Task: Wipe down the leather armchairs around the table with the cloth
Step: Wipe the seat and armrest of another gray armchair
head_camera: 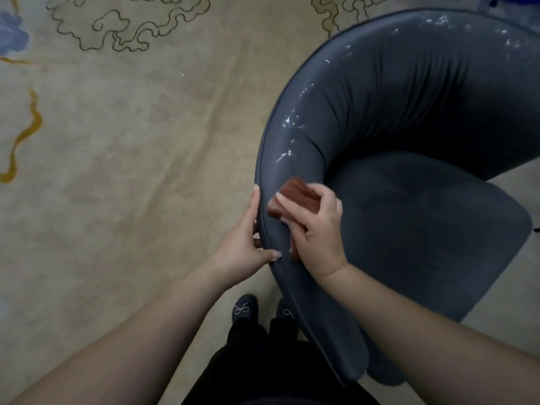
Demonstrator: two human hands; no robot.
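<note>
A dark grey leather armchair (409, 118) with a curved backrest fills the right half of the view. White specks and smears dot the top of its backrest. My right hand (317, 229) grips a folded reddish-brown cloth (295, 197) and presses it onto the top of the backrest near its left end. My left hand (245, 244) holds the outer edge of the backrest just left of the cloth, thumb on top along the piping and fingers down the outside.
A beige carpet (131, 171) with dark cloud outlines and yellow and blue marks covers the floor to the left. My feet in dark shoes (244, 309) stand right behind the chair's back. The chair seat (423, 229) holds nothing.
</note>
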